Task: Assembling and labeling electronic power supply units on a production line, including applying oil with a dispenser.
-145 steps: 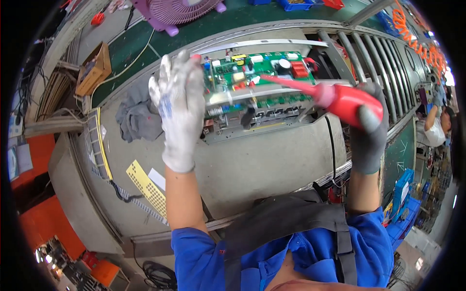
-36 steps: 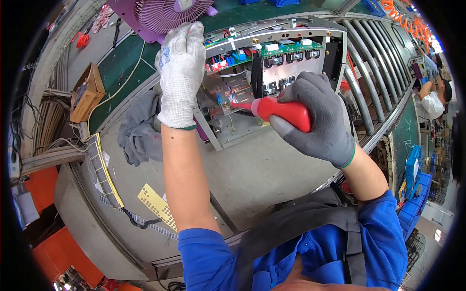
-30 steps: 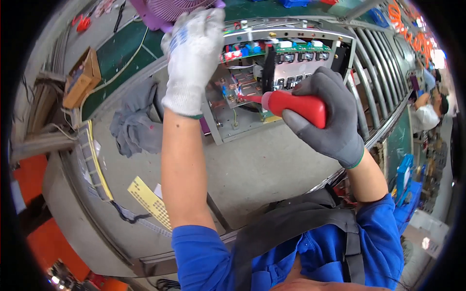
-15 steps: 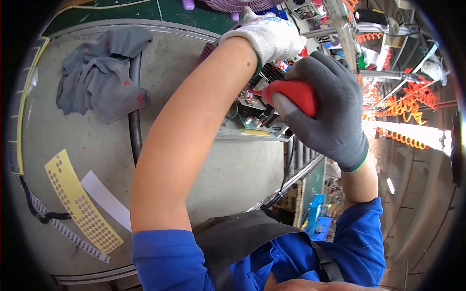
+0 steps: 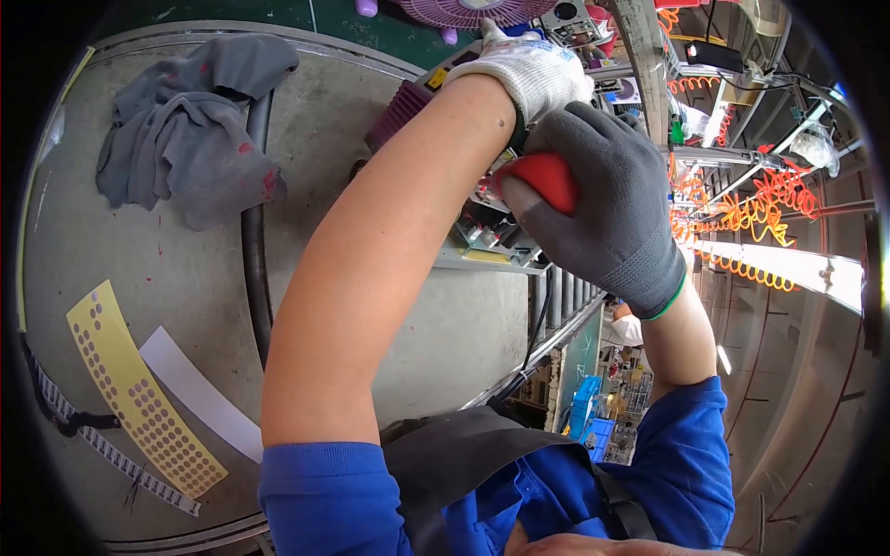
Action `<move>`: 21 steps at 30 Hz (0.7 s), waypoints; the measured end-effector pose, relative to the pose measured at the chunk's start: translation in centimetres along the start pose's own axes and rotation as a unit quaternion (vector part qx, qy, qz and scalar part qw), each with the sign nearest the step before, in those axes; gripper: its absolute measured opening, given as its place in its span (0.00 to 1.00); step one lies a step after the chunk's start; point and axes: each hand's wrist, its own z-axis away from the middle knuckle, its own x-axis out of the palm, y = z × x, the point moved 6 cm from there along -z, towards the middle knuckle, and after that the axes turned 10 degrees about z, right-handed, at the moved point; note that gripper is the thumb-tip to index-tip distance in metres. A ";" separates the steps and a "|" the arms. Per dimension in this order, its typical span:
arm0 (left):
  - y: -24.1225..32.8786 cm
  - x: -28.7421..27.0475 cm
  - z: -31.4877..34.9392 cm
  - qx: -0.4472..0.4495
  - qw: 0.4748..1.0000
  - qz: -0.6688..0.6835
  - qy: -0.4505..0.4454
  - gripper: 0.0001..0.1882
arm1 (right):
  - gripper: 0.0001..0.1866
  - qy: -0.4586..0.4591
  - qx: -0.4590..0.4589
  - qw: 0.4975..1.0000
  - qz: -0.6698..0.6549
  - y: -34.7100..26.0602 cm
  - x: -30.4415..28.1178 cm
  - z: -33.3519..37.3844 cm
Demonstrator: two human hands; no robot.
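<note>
My right hand (image 5: 607,208), in a grey glove with a green cuff edge, is closed round a red squeeze bottle (image 5: 549,181). The bottle points left, toward an open electronic unit (image 5: 487,232) with small parts in a metal frame; its tip is hidden behind my left forearm. My left hand (image 5: 533,72), in a white knit glove, reaches over the unit's far side. Its thumb shows at the top, but the other fingers are hidden, so I cannot tell what they touch. A purple finned part (image 5: 399,116) sticks out left of my left forearm.
A grey cloth (image 5: 190,130) with red stains lies at the left across a dark bar (image 5: 255,250). Near it are a yellow sticker sheet (image 5: 144,389) and a white paper strip (image 5: 199,394). A purple fan (image 5: 473,11) stands at the far edge. Metal rollers (image 5: 565,296) lie beyond the unit.
My right hand and the red bottle have moved left, closer to my left hand. The bottle's thin nozzle, visible earlier, is now hidden. My left forearm has shifted slightly right.
</note>
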 end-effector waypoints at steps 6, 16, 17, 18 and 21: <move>-0.7 0.2 -0.9 -0.057 0.998 0.036 -0.016 0.18 | 0.12 -0.008 0.005 1.000 -0.007 0.6 -0.7 0.8; -1.5 -0.5 -1.8 -0.155 0.980 0.126 0.003 0.19 | 0.14 0.032 0.016 0.999 -0.019 2.5 -1.4 2.0; -0.8 -0.5 -1.4 -0.043 0.998 0.000 -0.052 0.19 | 0.14 0.051 0.021 0.998 -0.028 3.0 -1.5 2.4; -1.1 -0.7 -0.8 -0.021 0.999 0.014 -0.024 0.19 | 0.15 0.037 0.033 0.998 -0.033 3.7 -1.0 2.9; -1.4 0.1 -1.5 -0.025 0.999 0.006 -0.033 0.19 | 0.14 0.051 0.155 0.946 -0.280 7.3 0.2 6.8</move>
